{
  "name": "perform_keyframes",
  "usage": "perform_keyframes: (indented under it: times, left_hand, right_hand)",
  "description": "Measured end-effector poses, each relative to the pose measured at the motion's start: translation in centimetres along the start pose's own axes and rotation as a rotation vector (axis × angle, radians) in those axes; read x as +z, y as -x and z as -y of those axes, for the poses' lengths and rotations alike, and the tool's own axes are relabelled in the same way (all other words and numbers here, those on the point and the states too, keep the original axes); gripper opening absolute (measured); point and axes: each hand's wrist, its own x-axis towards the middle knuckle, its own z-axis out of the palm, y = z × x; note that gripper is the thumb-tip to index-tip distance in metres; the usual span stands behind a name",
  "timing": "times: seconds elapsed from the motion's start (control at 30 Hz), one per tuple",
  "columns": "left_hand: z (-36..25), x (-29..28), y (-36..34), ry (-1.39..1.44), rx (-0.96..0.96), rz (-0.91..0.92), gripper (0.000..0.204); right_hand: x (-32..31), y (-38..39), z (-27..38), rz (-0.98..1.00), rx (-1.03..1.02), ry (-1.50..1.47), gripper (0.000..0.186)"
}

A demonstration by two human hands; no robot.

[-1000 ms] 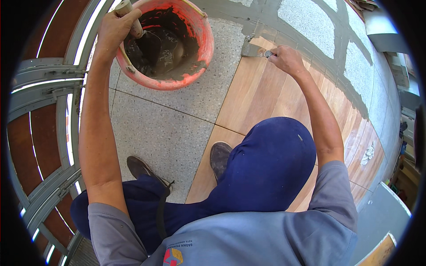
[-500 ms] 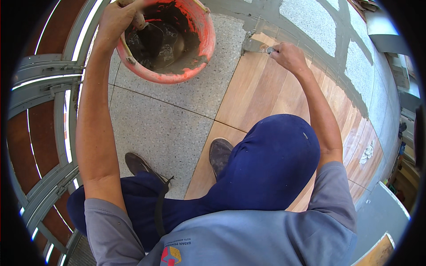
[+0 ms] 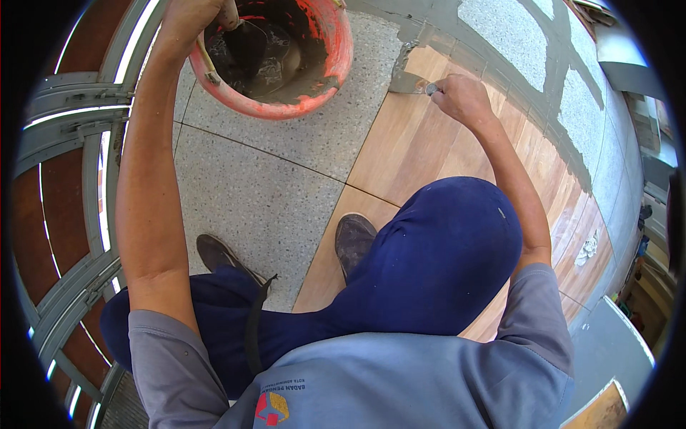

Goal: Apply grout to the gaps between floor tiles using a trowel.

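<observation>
At the top edge, my left hand (image 3: 193, 21) is partly cut off, closed on a tool's pale handle (image 3: 230, 16) at the rim of a red bucket (image 3: 334, 64). The bucket holds wet grey mortar (image 3: 286, 61), with the tool's dark end in it. My right hand (image 3: 461, 99) grips the metal handle of a wide scraper, its blade (image 3: 407, 84) resting at the edge of the wood-look tiles (image 3: 407, 150), where grey mortar is smeared over their far ends. My fingers on the underside of both grips are mostly hidden.
Speckled floor tiles (image 3: 250, 186) surround my left shoe (image 3: 218, 250); my right shoe (image 3: 351, 236) is on wood-look tiles. A metal gate with brown panels (image 3: 53, 214) lines the left. Grey mortar streaks (image 3: 550, 50) cross the far floor. A pale board (image 3: 614, 343) sits at lower right.
My left hand, with the handle, and the bucket have risen toward the top of the picture. The scraper shifted slightly at the tile edge. The whole view moved up a little.
</observation>
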Motion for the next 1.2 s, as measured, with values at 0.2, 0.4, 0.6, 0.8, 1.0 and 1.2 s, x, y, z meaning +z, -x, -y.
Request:
perform_keyframes:
  times: [0.2, 0.4, 0.6, 0.8, 1.0, 1.2]
  left_hand:
    - [-0.4, 0.1, 0.1, -0.08, 0.042, -0.006, 0.023]
    - [-0.2, 0.2, -0.2, -0.167, 0.016, -0.005, 0.025]
    - [0.1, 0.5, -0.4, -0.056, 0.006, 0.004, 0.023]
    - [-0.1, 0.8, -0.4, -0.141, 0.034, -0.038, 0.022]
    - [-0.5, 1.4, -0.3, -0.107, 0.066, 0.005, 0.023]
    - [-0.8, 2.0, -0.1, -0.057, 0.072, -0.03, 0.022]
  right_hand:
    - [-0.8, 0.5, 1.7, 0.046, -0.023, 0.084, 0.028]
    - [-1.5, 0.8, 3.0, 0.05, -0.053, 0.133, 0.029]
    - [-2.0, 1.6, 4.2, 0.12, -0.054, 0.193, 0.033]
    - [-2.6, 2.5, 5.5, 0.125, -0.043, 0.205, 0.03]
    - [-2.7, 2.6, 6.3, 0.158, -0.041, 0.204, 0.03]
    - [-2.5, 2.7, 6.5, 0.152, -0.042, 0.187, 0.029]
